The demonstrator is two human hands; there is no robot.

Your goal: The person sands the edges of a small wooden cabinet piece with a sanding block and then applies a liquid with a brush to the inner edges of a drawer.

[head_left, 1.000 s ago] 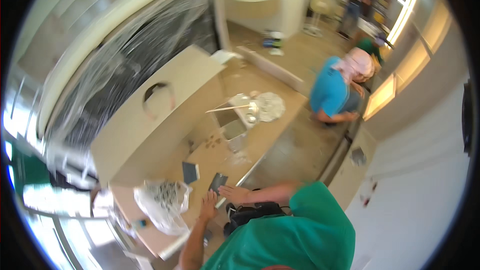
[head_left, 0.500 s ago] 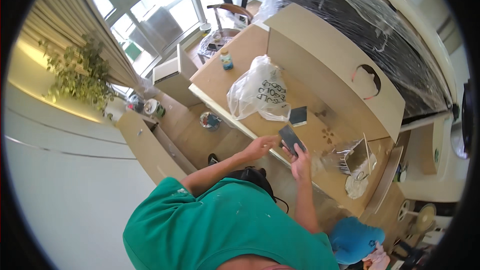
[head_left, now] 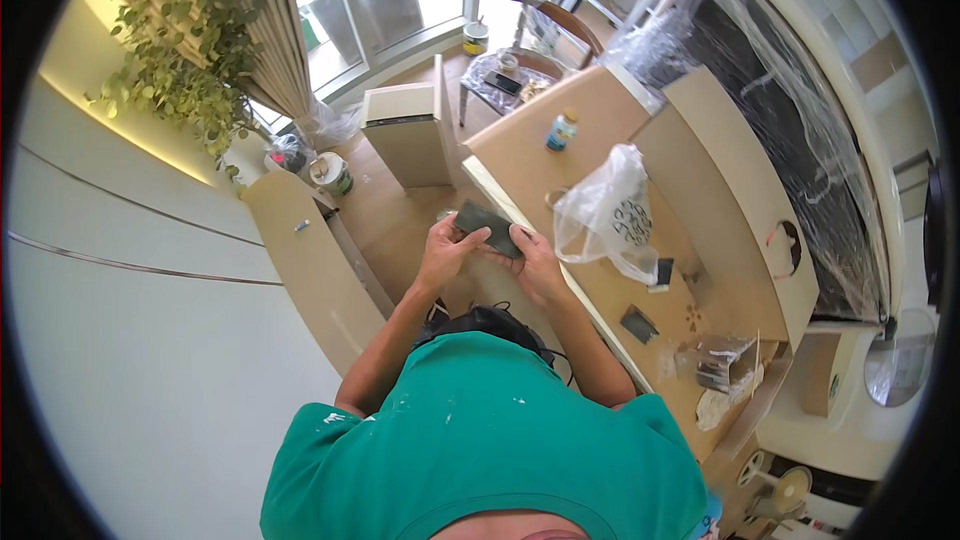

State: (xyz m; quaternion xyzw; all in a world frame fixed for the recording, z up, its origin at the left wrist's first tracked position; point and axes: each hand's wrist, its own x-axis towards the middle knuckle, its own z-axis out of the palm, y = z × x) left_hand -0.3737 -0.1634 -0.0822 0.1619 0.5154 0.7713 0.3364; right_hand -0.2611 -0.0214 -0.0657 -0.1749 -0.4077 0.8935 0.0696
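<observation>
A dark grey rectangular piece, which looks like a sandpaper sheet, is held up between both hands in front of my body. My left hand grips its left end, with the thumb on top. At its right end my right hand closes on it, the fingers partly hidden underneath. On the brown board tabletop to the right lie another dark grey sheet and a small black piece with a pale edge. Beside the latter sits a crumpled white plastic bag.
A small blue-labelled bottle stands at the tabletop's far end. An upright panel with a round hole runs along its right side. A beige cabinet, a plastic-covered chair and paint cans stand beyond. A curved ledge is at left.
My hands have moved left, off the tabletop's edge, and the left hand has taken hold of the sheet too. A dark sheet now shows on the tabletop near where my right hand was.
</observation>
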